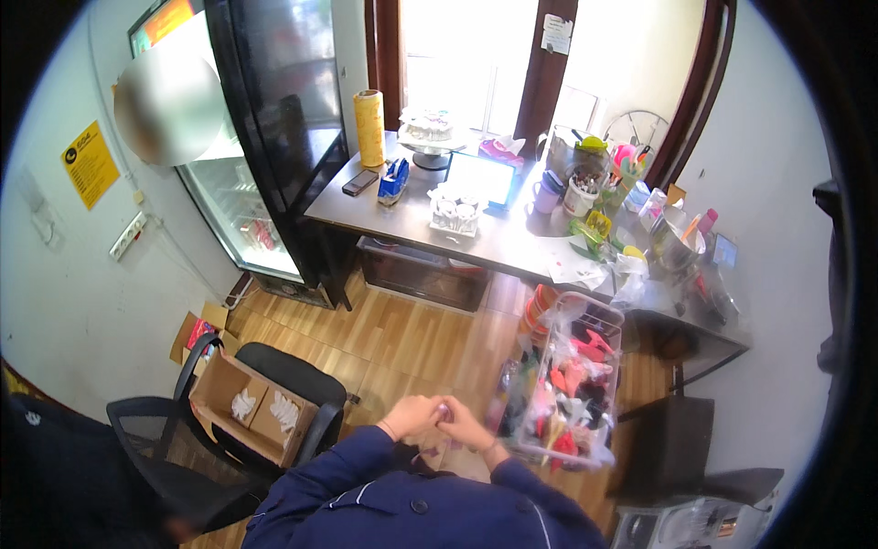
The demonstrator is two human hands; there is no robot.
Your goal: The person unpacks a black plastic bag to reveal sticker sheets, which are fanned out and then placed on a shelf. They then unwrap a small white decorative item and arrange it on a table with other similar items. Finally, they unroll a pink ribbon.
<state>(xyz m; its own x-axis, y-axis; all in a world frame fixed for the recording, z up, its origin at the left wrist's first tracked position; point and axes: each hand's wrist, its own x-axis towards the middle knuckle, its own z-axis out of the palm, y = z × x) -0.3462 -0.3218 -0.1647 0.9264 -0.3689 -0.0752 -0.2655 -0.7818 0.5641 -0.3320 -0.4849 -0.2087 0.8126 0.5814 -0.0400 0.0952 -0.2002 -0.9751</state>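
Observation:
Close in front of my body, my left hand [413, 416] and my right hand [466, 424] meet at the fingertips. Between them is a small purplish object [444, 412], pinched by the fingers of both; its kind is too small to tell. Below the hands, a few small pinkish-purple pieces [430, 452] show near my lap. To the right of my right hand stands a pale plastic rack [617, 384] heaped with pink, red and white piping bags [576, 374].
A metal worktable [405, 223] ahead bears a decorated cake [429, 125] on a stand, a tablet [483, 180], a phone [360, 182] and utensils. At left, an office chair [257, 360] holds a cardboard box [226, 384]; a person's dark sleeve [62, 466] is beside it.

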